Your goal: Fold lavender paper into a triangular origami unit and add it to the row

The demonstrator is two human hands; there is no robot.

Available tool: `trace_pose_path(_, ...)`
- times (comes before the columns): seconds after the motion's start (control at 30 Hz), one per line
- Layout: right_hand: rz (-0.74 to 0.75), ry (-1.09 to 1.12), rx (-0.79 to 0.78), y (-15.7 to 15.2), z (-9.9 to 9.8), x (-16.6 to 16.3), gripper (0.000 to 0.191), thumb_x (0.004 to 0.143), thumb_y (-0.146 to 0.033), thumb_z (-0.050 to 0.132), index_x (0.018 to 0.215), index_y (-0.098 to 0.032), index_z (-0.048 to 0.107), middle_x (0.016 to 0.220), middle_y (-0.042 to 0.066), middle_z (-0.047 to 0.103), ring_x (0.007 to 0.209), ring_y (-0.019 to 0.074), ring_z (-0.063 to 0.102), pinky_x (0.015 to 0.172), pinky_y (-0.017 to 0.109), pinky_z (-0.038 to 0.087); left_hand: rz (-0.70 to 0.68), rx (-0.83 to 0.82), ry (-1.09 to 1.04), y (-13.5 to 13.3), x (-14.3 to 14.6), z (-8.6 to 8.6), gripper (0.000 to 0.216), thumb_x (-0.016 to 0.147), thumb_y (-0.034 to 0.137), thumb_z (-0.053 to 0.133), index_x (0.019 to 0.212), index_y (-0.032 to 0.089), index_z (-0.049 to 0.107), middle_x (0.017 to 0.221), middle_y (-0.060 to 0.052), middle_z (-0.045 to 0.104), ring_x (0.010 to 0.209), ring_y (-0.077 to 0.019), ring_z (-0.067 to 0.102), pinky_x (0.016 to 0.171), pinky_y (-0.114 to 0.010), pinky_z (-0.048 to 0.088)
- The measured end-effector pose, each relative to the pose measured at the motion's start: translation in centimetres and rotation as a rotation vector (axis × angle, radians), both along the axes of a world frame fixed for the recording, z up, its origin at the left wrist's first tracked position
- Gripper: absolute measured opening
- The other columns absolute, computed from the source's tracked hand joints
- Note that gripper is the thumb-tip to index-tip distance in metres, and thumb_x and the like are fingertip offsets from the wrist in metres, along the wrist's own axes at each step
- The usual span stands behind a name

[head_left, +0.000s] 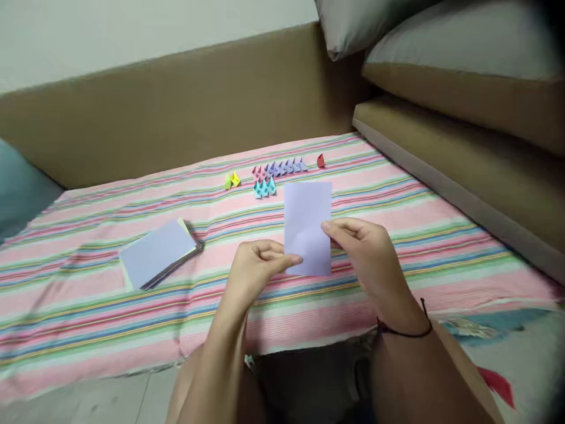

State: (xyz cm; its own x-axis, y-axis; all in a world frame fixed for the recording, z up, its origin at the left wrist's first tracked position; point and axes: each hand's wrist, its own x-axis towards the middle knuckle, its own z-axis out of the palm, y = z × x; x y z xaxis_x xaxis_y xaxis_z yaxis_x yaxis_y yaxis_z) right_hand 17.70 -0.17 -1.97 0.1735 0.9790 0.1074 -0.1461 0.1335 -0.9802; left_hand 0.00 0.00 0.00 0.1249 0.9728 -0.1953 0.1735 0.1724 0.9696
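Pale lilac rectangular paper sheet (308,227) held upright, left hand (255,268) pinching its lower left corner, right hand (368,250) pinching its right edge, above striped pink cloth (397,247).

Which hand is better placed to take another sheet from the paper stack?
Probably the left hand: the paper stack lies on its side, while the right hand pinches the lilac sheet farther away.

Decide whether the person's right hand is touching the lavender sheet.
Touching. The head view shows the right hand pinching the lavender sheet at its right edge; the left hand grips its lower left corner.
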Motion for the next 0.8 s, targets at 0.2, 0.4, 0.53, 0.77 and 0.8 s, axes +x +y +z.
trace_pose_path(0.2, 0.008, -0.012, -0.008, 0.01, 0.05, 0.14, 0.015, 0.073, -0.033, 0.071, 0.078, -0.018, 0.073, 0.069, 0.001, 0.070, 0.064, 0.0155, 0.064, 0.060, 0.026, 0.055, -0.010, 0.000, -0.011, -0.03, -0.36, -0.02, 0.028, 0.053, 0.028, 0.084, 0.059, 0.012, 0.062, 0.046, 0.005, 0.052, 0.048, -0.0062, 0.045, 0.050, -0.020, 0.036)
trace_pose_path(0.4, -0.018, -0.093, -0.007, -0.24, 0.33, -0.06, 0.016, 0.074, -0.033, 0.070, 0.076, -0.017, 0.072, 0.069, 0.002, 0.069, 0.062, 0.0144, 0.063, 0.058, 0.024, 0.052, -0.135, -0.062, -0.101, -0.27, 0.05, -0.07, 0.025, 0.064, 0.032, 0.077, 0.081, 0.014, 0.070, 0.072, -0.003, 0.069, 0.063, -0.0121, 0.060, 0.060, -0.022, 0.045)
trace_pose_path(0.53, 0.002, -0.135, -0.005, -0.32, 0.62, -0.43, 0.016, 0.077, -0.031, 0.067, 0.077, -0.016, 0.071, 0.070, 0.003, 0.070, 0.066, 0.0157, 0.065, 0.059, 0.024, 0.051, -0.150, -0.078, -0.097, -0.29, 0.36, -0.42, 0.029, 0.064, 0.032, 0.078, 0.086, 0.014, 0.073, 0.076, -0.006, 0.073, 0.066, -0.0147, 0.062, 0.061, -0.024, 0.047)
trace_pose_path(0.77, 0.014, -0.167, -0.002, -0.37, 0.90, -0.52, 0.016, 0.078, -0.031, 0.065, 0.071, -0.016, 0.069, 0.070, 0.002, 0.070, 0.067, 0.0150, 0.065, 0.060, 0.024, 0.051, -0.080, -0.059, -0.067, -0.06, 0.49, -0.67, 0.023, 0.057, 0.028, 0.082, 0.075, 0.015, 0.075, 0.065, -0.002, 0.070, 0.054, -0.0098, 0.055, 0.050, -0.020, 0.040)
trace_pose_path(0.8, 0.017, -0.166, -0.003, -0.36, 0.88, -0.51, 0.017, 0.078, -0.031, 0.066, 0.071, -0.016, 0.069, 0.070, 0.002, 0.070, 0.067, 0.0151, 0.065, 0.060, 0.024, 0.051, -0.078, -0.056, -0.070, -0.07, 0.50, -0.65, 0.023, 0.057, 0.028, 0.082, 0.074, 0.015, 0.074, 0.064, -0.002, 0.070, 0.053, -0.0095, 0.054, 0.050, -0.020, 0.040)
